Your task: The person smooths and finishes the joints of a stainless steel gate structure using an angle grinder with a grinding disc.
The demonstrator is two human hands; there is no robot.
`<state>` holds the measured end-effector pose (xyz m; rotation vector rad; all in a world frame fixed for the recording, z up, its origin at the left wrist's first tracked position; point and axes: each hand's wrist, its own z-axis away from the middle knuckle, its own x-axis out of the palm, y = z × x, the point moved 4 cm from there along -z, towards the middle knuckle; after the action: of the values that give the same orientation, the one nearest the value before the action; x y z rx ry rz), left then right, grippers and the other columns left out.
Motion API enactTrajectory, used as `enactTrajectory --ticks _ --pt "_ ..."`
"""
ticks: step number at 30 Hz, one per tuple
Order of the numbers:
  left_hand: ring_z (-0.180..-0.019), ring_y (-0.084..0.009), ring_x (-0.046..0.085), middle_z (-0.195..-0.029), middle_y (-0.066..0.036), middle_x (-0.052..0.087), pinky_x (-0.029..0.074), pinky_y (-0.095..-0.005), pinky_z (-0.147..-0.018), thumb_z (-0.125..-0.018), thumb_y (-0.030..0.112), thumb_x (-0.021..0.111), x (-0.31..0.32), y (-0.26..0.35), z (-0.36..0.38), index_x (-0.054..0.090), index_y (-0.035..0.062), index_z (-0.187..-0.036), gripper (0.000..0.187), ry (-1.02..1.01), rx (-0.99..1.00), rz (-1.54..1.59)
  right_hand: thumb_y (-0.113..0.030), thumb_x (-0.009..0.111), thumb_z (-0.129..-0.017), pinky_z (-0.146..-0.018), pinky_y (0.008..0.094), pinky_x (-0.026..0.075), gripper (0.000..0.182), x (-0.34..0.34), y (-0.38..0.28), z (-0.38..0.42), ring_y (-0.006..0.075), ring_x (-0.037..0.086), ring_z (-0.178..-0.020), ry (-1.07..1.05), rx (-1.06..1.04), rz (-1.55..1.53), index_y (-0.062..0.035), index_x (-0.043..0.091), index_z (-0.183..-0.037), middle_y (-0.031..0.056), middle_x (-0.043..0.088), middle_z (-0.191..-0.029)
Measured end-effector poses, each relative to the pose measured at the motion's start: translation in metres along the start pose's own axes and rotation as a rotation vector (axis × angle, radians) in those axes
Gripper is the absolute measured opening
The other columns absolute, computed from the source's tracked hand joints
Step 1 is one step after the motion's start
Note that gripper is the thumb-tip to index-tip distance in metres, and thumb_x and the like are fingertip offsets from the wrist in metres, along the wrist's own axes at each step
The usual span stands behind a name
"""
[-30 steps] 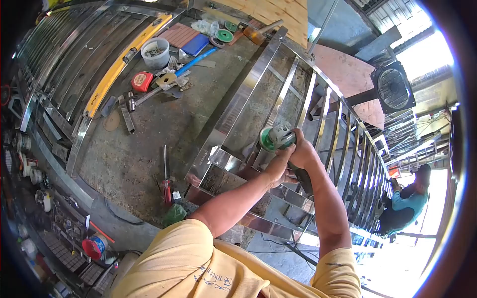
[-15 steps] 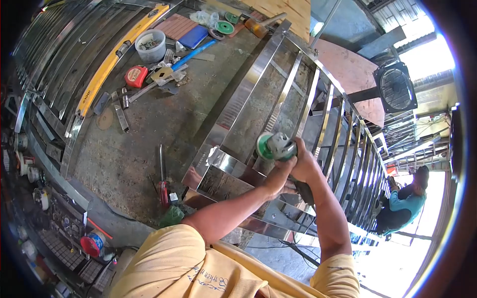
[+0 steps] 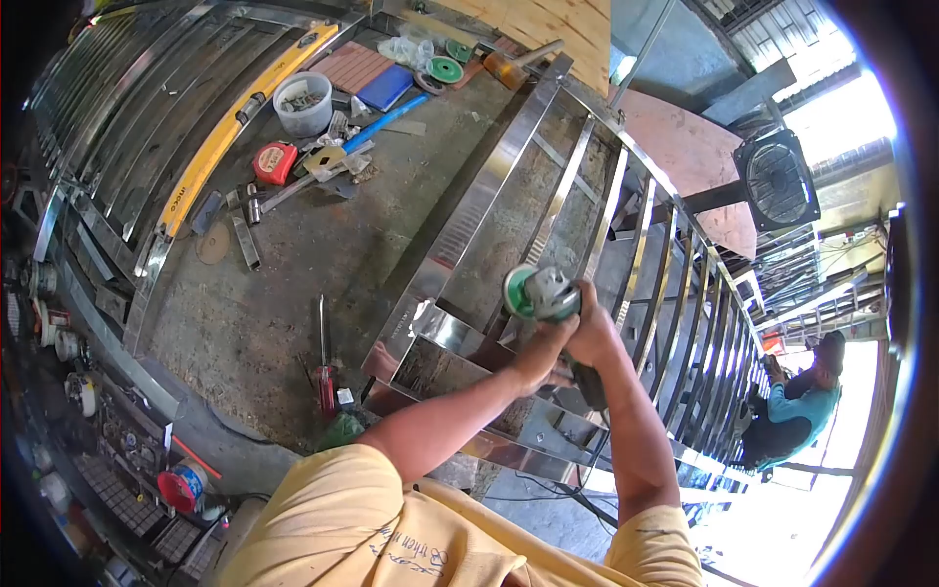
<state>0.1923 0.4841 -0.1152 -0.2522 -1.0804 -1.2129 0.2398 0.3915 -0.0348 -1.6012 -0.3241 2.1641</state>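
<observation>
An angle grinder (image 3: 550,294) with a green disc guard or disc (image 3: 519,292) at its head is held in both my hands over the near end of a shiny metal frame (image 3: 456,333). My right hand (image 3: 595,335) wraps the grinder's body just behind the metal head. Beside it, my left hand (image 3: 540,356) is closed around the body from the other side, its fingers partly hidden underneath. The grinder's dark rear end (image 3: 590,387) points toward me. Polished slats (image 3: 560,196) of the frame run out behind the tool.
On the worktable (image 3: 245,333) lie a screwdriver (image 3: 325,377), a red tape measure (image 3: 275,162), a yellow spirit level (image 3: 232,137) and a tub of small parts (image 3: 304,106). A fan (image 3: 780,179) stands beyond the frame. Another person (image 3: 794,406) works at its far right end.
The view has shifted slightly, so the table items sit a little lower and further right. Both hands keep their hold on the grinder, whose rear end has swung slightly left.
</observation>
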Motion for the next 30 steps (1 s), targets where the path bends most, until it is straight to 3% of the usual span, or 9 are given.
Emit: enactTrajectory --ticks 5,11,13,15,17,19,22,25,30 --pt "-0.113 -0.0349 0.065 -0.131 -0.016 0.058 0.056 -0.0616 -0.092 -0.095 0.071 0.059 -0.005 -0.03 -0.001 0.047 0.0129 -0.144 0.077 -0.063 0.015 0.035 -0.047 0.089 -0.076 -0.087 0.0482 0.056 0.101 -0.002 -0.008 0.02 0.0467 0.071 -0.106 -0.06 0.07 0.031 -0.0039 0.035 -0.15 0.0288 0.074 -0.102" --pt "-0.113 -0.0358 0.066 -0.123 -0.015 0.062 0.06 -0.0528 -0.084 -0.097 0.071 0.057 -0.006 0.019 -0.019 0.052 0.0089 -0.138 0.075 0.076 0.064 -0.204 -0.045 0.09 -0.074 -0.091 0.0454 0.056 0.101 -0.018 -0.006 -0.03 0.0431 0.071 -0.111 0.047 0.08 -0.03 -0.0029 0.038 -0.149 0.0288 0.073 -0.11" --pt "-0.112 -0.0391 0.067 -0.111 -0.018 0.069 0.058 -0.0517 -0.088 -0.097 0.061 0.063 -0.02 0.053 -0.011 0.057 0.0043 -0.135 0.069 0.084 0.27 -0.642 -0.045 0.091 -0.073 -0.095 0.0434 0.055 0.1 -0.023 0.007 -0.058 0.0411 0.071 -0.113 0.063 0.097 -0.055 -0.0023 0.04 -0.148 0.0282 0.072 -0.115" --pt "-0.111 -0.0409 0.066 -0.105 -0.019 0.071 0.056 -0.052 -0.091 -0.096 0.053 0.066 -0.014 0.11 0.029 0.059 0.0022 -0.133 0.063 0.296 0.668 -1.162 -0.044 0.092 -0.073 -0.096 0.0428 0.055 0.1 -0.032 0.01 -0.078 0.0406 0.071 -0.112 0.092 0.113 -0.072 -0.0021 0.041 -0.148 0.028 0.072 -0.116" --pt "-0.109 -0.0441 0.064 -0.114 -0.023 0.068 0.053 -0.0521 -0.097 -0.094 0.044 0.068 -0.038 0.148 0.031 0.061 0.0021 -0.133 0.058 0.538 1.222 -1.43 -0.042 0.092 -0.072 -0.098 0.042 0.054 0.1 -0.041 0.01 -0.097 0.0396 0.07 -0.116 0.103 0.119 -0.078 0.0006 0.041 -0.148 0.029 0.071 -0.12" --pt "-0.11 -0.0451 0.063 -0.122 -0.025 0.065 0.051 -0.0531 -0.098 -0.093 0.044 0.066 -0.059 0.189 0.028 0.053 0.0034 -0.144 0.066 0.822 1.303 -1.791 -0.041 0.091 -0.072 -0.099 0.0418 0.053 0.101 -0.045 0.013 -0.118 0.0395 0.069 -0.118 0.13 0.098 -0.089 0.0021 0.041 -0.148 0.0296 0.07 -0.122" --pt "-0.11 -0.0464 0.064 -0.128 -0.028 0.061 0.052 -0.0539 -0.097 -0.095 0.049 0.064 -0.093 0.211 0.002 0.038 0.0042 -0.156 0.08 0.979 0.941 -1.967 -0.041 0.091 -0.071 -0.102 0.0412 0.052 0.103 -0.054 0.014 -0.153 0.0403 0.068 -0.12 0.166 0.1 -0.088 0.0028 0.04 -0.149 0.0299 0.069 -0.123" --pt "-0.109 -0.0468 0.064 -0.125 -0.03 0.062 0.053 -0.0543 -0.096 -0.095 0.054 0.061 -0.1 0.215 -0.004 0.027 0.0051 -0.162 0.089 0.85 0.495 -1.934 -0.043 0.091 -0.07 -0.103 0.0395 0.051 0.107 -0.062 0.034 -0.196 0.0393 0.067 -0.121 0.226 0.11 -0.111 0.0055 0.039 -0.149 0.0299 0.069 -0.124" --pt "-0.107 -0.0468 0.065 -0.122 -0.031 0.062 0.053 -0.0529 -0.094 -0.097 0.059 0.058 -0.098 0.216 -0.006 0.026 0.0023 -0.162 0.092 0.816 0.511 -1.911 -0.047 0.092 -0.068 -0.104 0.0371 0.05 0.116 -0.091 0.056 -0.25 0.0363 0.065 -0.126 0.223 0.157 -0.124 0.0093 0.035 -0.153 0.03 0.067 -0.13"
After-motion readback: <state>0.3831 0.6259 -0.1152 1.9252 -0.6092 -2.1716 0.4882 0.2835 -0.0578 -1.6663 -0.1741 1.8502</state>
